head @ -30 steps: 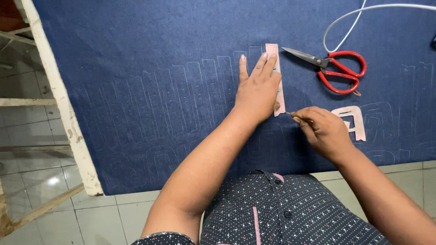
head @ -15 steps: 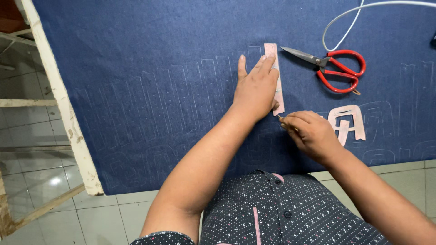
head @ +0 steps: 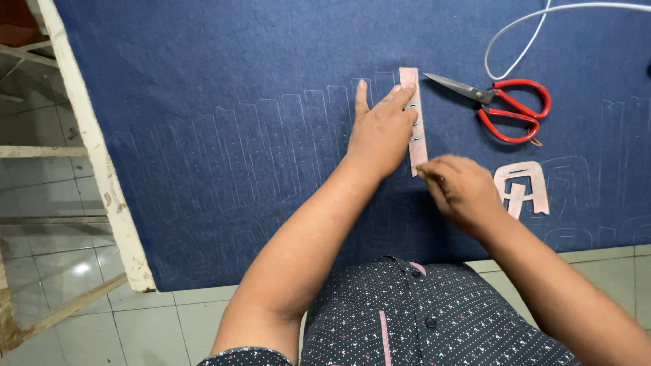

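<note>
From the head camera I see my left hand [head: 381, 130] spread flat, fingers pressing a narrow pale pink paper template strip [head: 413, 122] onto the dark blue denim cloth [head: 224, 102]. The strip lies upright under the fingertips, running from 12 to 6 o'clock along the hand's right edge. My right hand [head: 461, 190] sits just at 5 o'clock of the strip's lower end, fingers pinched together on something too small to tell. Red-handled scissors [head: 505, 108] lie at 2 o'clock, a pink letter-shaped cutout [head: 522, 186] at 3 o'clock of the right hand, touching neither hand.
</note>
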Available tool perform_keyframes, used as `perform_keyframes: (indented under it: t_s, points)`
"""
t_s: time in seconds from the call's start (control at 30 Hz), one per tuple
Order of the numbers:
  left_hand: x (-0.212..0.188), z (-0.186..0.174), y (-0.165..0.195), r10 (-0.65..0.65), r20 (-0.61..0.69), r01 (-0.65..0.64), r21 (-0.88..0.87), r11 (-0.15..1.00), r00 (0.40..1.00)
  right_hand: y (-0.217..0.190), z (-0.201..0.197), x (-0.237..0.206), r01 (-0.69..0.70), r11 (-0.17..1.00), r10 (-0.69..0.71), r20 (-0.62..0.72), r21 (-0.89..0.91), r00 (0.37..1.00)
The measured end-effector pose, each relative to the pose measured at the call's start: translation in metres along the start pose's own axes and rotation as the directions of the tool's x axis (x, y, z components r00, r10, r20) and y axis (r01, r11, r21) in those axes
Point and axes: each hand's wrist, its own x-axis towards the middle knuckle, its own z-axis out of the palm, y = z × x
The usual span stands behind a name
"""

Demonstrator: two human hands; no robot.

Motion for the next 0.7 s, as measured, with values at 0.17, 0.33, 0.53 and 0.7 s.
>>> perform_keyframes:
  t_s: [0.17, 0.33, 0.53, 0.7]
  points:
    - [0.001, 0.001, -0.004, -0.015, 0.036, 0.014, 0.002, 1.000, 0.999, 0.013, 0.004, 0.040, 0.078, 0.995, -0.084, -0.112, -0.056, 0.990]
    - [0.001, 0.001, -0.004, -0.014, 0.046, 0.015, -0.005, 1.000, 0.999, 0.006, -0.001, 0.029, 0.109, 0.989, -0.114, -0.043, -0.096, 0.993]
    - [-0.005, -0.003, 0.001, -0.032, 0.100, 0.031, 0.007, 0.999, 0.994, -0.001, -0.010, -0.004, -0.051, 0.998, 0.052, -0.033, 0.039, 0.998]
    - [-0.014, -0.004, 0.003, -0.056, 0.048, 0.057, -0.016, 0.998, 0.997, 0.014, -0.003, 0.014, -0.249, 0.945, 0.277, -0.112, 0.211, 0.954]
